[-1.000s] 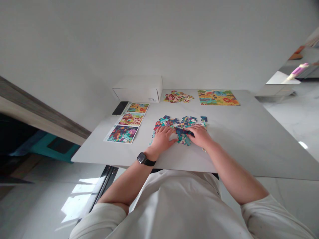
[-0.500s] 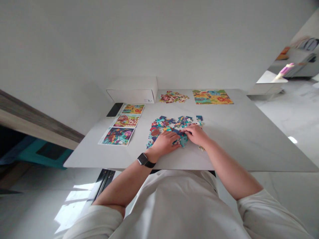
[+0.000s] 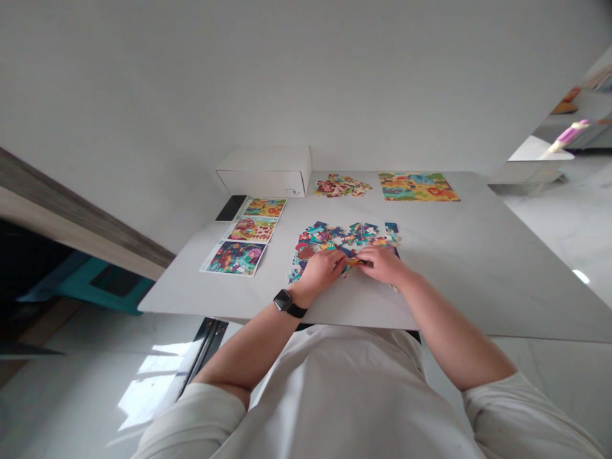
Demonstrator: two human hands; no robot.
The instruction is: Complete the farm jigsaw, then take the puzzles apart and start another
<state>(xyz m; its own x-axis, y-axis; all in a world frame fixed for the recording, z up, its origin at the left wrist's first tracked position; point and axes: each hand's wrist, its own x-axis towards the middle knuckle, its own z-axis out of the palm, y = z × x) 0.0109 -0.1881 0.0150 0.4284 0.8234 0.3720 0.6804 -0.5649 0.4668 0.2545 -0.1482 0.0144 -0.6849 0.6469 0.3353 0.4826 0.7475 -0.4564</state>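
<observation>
Left hand [image 3: 319, 269] and right hand [image 3: 382, 265] rest palm-down with the fingers half curled, at the lower edge of the loose jigsaw pieces [image 3: 335, 238] near the centre of the frame. Their fingertips nearly meet. Between them lies a small cluster of blue and yellow puzzle pieces [image 3: 354, 260], which both hands appear to pinch, although the fingers hide the grip and a firm hold cannot be confirmed. Smartwatch [image 3: 284, 301] is worn on the left wrist. Toward the upper right lies an assembled jigsaw puzzle [image 3: 419, 187], with a second heap of jigsaw pieces [image 3: 342, 185] just to its left. Three picture cards [image 3: 252, 229] form a column at centre left, with a smartphone [image 3: 231, 208] just beside the topmost card. White cardboard box [image 3: 262, 171] stands against the wall at the far edge of the white tabletop [image 3: 444, 280].
</observation>
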